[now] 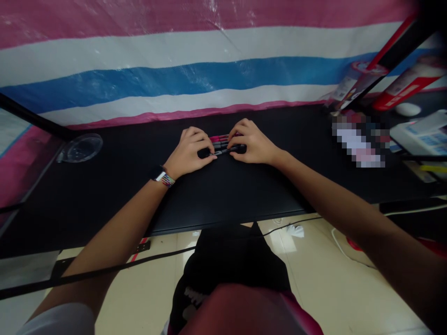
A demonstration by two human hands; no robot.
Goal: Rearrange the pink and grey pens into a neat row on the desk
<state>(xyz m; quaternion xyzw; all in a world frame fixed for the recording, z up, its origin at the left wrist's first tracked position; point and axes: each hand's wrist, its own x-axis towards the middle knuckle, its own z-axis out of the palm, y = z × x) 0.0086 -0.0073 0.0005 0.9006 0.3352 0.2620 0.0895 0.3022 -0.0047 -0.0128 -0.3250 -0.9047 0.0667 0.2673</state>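
Left hand and right hand both have fingers curled around opposite ends of some pens, can't really tell if they're squeezing. Pens sit right between the fingers, on the black worktop. Clear tub's way off left of them.

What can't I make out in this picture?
All in the head view:
Pen-like items: ends partly hidden by the left grip and right grip.
Things under the pixelated patch: masked.
Lettering on the dark clothing: too blurred to read.
Right arm: cut off by the edge.
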